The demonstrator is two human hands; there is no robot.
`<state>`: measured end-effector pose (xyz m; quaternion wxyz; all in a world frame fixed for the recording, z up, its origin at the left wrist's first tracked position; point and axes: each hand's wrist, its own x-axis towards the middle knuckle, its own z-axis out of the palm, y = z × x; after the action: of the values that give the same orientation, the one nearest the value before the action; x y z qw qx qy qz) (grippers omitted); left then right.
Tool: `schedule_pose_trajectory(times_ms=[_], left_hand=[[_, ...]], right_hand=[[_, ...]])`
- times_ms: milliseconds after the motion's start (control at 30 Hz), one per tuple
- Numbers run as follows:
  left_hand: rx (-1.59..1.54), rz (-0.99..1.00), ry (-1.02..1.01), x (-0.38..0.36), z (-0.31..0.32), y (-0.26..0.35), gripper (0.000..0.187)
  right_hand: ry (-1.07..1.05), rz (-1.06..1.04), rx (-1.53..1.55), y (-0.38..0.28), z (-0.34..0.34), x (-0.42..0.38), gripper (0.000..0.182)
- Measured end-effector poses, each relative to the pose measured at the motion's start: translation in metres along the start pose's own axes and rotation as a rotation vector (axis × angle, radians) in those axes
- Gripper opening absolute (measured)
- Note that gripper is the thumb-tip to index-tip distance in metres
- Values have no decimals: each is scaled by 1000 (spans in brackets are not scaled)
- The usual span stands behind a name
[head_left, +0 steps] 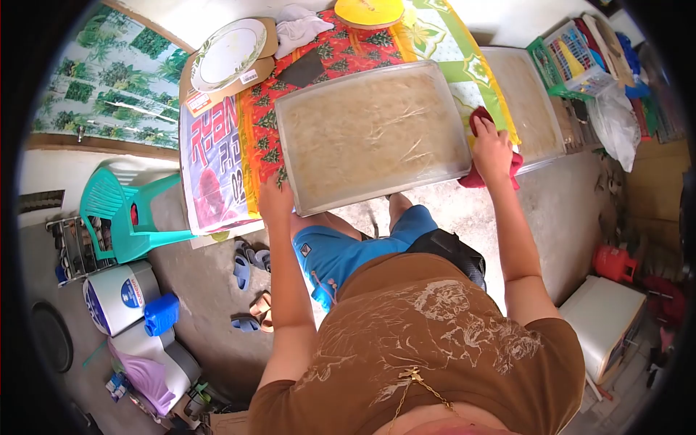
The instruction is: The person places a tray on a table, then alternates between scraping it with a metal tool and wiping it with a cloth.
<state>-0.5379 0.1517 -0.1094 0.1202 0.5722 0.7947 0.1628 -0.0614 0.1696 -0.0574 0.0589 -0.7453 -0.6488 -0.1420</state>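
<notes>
A large rectangular tray (373, 130) with a pale, film-like surface lies over the front edge of the table. At its left front corner is my left hand (277, 199), closed at the tray's edge, its fingers partly hidden. My right hand (491, 148) is closed on a dark red cloth (475, 177) beside the tray's right edge. Beneath the tray is a red patterned tablecloth (348, 49).
White plates (228, 54) on cardboard and a yellow round object (368, 11) stand at the back. A second tray (525, 109) lies right. A green chair (134, 210) stands left, slippers (243, 270) on the floor, a white cabinet (602, 315) lower right.
</notes>
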Motion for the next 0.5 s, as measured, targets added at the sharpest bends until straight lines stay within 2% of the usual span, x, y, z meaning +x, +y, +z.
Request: schedule_pose_trajectory(times_ms=[33,100,133,167,233,300,367,500], left_hand=[[-30,39,66,16,-4,13,36],[-36,135,39,50,-11,48,36],[-3,186,80,66,-4,59,37],[31,236,121,81,3,70,38],[76,237,53,119,16,93,44],[100,272,47,152,27,109,51],[167,319,65,183,37,123,59],[424,396,81,228,52,146,80]], right_hand=[[11,-35,19,-11,1,9,39],[34,-102,58,-32,6,30,40],[-41,-92,95,-43,9,39,43],[23,-121,127,-48,21,48,45],[153,-174,192,-60,56,59,48],[19,-101,182,-70,81,58,50],[-7,-76,48,-79,92,53,50],[-33,-58,91,-80,93,54,51]])
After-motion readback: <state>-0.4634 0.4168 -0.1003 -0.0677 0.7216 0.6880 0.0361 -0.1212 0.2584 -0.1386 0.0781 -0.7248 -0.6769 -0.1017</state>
